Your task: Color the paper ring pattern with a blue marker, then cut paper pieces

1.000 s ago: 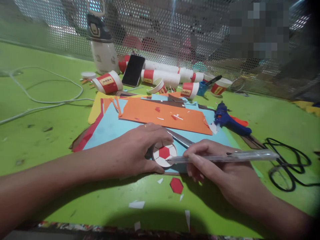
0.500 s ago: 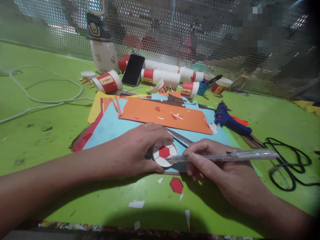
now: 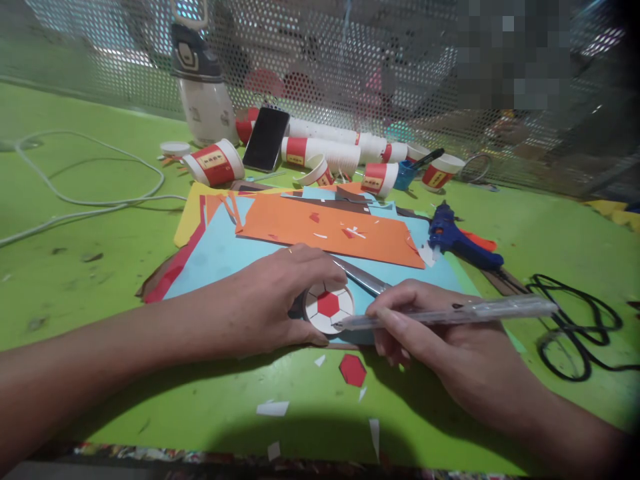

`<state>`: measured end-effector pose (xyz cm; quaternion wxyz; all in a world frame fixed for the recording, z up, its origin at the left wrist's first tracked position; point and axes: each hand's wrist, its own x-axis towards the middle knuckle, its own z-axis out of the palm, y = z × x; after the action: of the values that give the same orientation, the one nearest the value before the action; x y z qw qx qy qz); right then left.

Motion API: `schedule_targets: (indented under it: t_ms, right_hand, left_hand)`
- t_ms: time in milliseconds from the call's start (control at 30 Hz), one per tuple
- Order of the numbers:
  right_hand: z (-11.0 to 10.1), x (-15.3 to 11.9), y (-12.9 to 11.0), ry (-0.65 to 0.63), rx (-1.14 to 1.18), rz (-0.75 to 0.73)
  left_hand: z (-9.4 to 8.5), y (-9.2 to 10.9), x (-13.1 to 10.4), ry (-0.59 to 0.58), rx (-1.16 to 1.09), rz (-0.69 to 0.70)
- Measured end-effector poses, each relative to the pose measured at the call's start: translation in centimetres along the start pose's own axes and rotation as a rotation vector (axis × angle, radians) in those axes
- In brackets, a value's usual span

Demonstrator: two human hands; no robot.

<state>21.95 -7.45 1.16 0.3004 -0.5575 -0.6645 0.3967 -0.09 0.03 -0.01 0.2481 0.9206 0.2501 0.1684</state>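
My left hand [image 3: 295, 297] grips the rim of a small white paper disc [image 3: 320, 323] between thumb and fingers. A red hexagon [image 3: 328, 304] lies at the disc's middle, with thin dark lines running out from it. In my right hand [image 3: 425, 327] is a clear pen [image 3: 480, 312], its tip touching the lower part of the disc. A silver knife-like tool [image 3: 361, 276] lies on the light blue paper [image 3: 215, 267] behind the disc, partly hidden by my right hand. A loose red hexagon [image 3: 353, 370] rests on the green table in front.
Orange paper [image 3: 290, 220] with scraps lies behind my hands. A blue glue gun [image 3: 463, 243] and its black cord [image 3: 570, 327] are at right. Paper cups [image 3: 215, 163], a phone [image 3: 267, 140] and a bottle [image 3: 205, 107] stand farther back. A white cable [image 3: 90, 202] curls at left.
The pen tip has moved slightly down and left on the disc, and the short dark line there looks longer. My left hand has stayed in place.
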Motion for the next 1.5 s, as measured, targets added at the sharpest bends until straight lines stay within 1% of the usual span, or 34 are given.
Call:
schedule_targets:
  t_ms: [167, 267, 500, 767, 1067, 1367, 1500]
  right_hand:
    - [0.1, 0.02, -0.06, 0.042, 0.011, -0.039]
    - [0.07, 0.08, -0.12, 0.028, 0.01, -0.052]
    - [0.02, 0.2, -0.16, 0.026, -0.005, -0.035]
    - [0.12, 0.07, 0.1, 0.0, 0.025, 0.005]
    - [-0.02, -0.12, -0.19, -0.014, -0.014, 0.03]
    - [-0.13, -0.1, -0.1, -0.027, -0.028, 0.008]
    - [-0.12, 0.02, -0.22, 0.003, 0.006, -0.02]
  left_hand:
    - [-0.07, 0.25, -0.06, -0.003, 0.007, 0.01]
    - [-0.13, 0.38, -0.1, -0.004, 0.01, 0.01]
    - [-0.08, 0.3, -0.11, 0.013, 0.014, 0.039]
    - [-0.18, 0.38, -0.05, 0.006, 0.02, 0.026]
    - [-0.06, 0.21, -0.15, 0.021, 0.033, 0.052]
    - [-0.21, 0.58, -0.26, 0.034, 0.041, 0.081]
    - [-0.15, 0.64, -0.26, 0.039, 0.048, 0.084]
